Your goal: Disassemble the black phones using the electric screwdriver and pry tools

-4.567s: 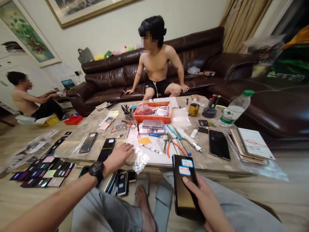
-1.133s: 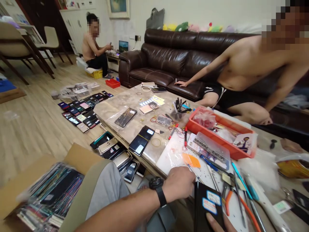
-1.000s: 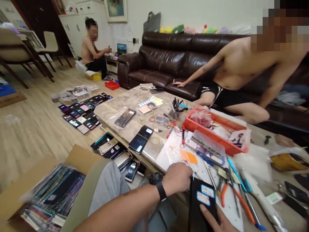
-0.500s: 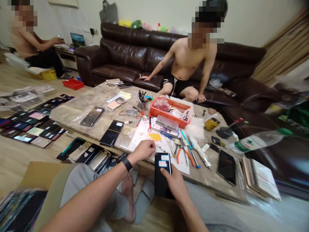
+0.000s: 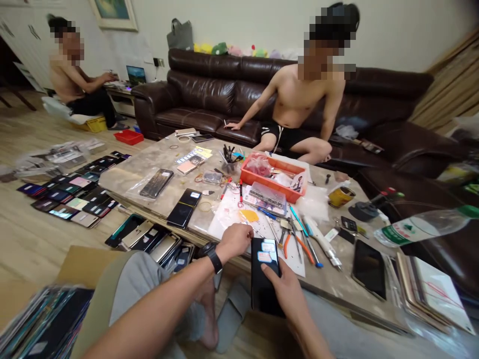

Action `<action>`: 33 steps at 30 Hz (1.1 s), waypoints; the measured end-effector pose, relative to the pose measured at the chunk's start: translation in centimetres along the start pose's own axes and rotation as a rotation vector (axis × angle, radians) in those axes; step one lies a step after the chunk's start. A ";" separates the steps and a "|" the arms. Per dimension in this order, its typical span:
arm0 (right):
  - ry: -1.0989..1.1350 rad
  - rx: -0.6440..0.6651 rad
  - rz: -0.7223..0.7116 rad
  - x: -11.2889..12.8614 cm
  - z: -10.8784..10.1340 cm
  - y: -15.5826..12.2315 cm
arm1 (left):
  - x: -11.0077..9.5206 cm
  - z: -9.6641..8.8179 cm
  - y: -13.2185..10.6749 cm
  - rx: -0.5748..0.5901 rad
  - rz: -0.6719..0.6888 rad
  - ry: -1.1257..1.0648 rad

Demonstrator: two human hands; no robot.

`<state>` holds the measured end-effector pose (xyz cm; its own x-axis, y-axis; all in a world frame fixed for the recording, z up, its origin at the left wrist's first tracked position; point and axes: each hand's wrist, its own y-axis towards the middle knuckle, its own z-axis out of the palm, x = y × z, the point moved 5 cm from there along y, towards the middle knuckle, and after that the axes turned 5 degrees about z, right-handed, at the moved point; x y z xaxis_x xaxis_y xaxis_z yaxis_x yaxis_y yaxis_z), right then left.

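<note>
A black smartphone (image 5: pixel 265 286) with two white labels near its top is held upright in my right hand (image 5: pixel 290 286), the thumb lying across its face. My left hand (image 5: pixel 235 243), wearing a dark wristband, is closed with its fingertips pinched beside the phone's upper left corner. Whatever may be between those fingers is too small to make out. Just beyond, on the table, lie a white sheet (image 5: pixel 220 222), a yellow-orange piece (image 5: pixel 249 215), orange-handled pliers (image 5: pixel 287 244) and several slim tools. A black phone (image 5: pixel 184 208) with a band around it rests to the left.
An orange tray (image 5: pixel 273 178) of small items stands mid-table. At right are a dark phone (image 5: pixel 369 269), a stack of panels (image 5: pixel 436 289) and a tilted plastic bottle (image 5: pixel 419 229). Rows of phones (image 5: pixel 80 204) cover the floor at left. A person (image 5: pixel 299 99) sits on the sofa; another sits far left.
The view has shifted, so the scene appears farther right and lower. The phone has risen slightly toward my left fingertips. The person on the sofa has moved a leg outward.
</note>
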<state>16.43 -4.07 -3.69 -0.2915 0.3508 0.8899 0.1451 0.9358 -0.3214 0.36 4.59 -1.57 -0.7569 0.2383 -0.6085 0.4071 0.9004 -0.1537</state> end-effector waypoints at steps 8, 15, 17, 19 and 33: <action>-0.156 -0.014 0.041 -1.5 0.0 1.7 | -0.5 0.1 0.0 -0.064 0.040 0.033; -0.272 0.027 0.039 -2.2 0.2 2.3 | -1.3 -0.4 -0.8 -0.206 0.172 -0.025; -0.269 0.016 0.044 -1.9 0.2 2.1 | -1.5 -0.9 -1.1 -0.244 0.208 -0.052; -0.253 0.021 0.045 -1.5 0.3 1.7 | -1.8 -1.6 -1.4 -0.278 0.237 -0.085; -0.068 0.095 -0.069 -0.3 0.7 0.1 | -0.7 -1.0 -1.5 -0.315 0.252 -0.122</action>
<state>15.86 -4.05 -4.23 -0.3620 0.2842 0.8878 0.0334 0.9557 -0.2923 -0.25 3.49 -0.11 -0.5798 0.4379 -0.6870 0.3817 0.8910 0.2458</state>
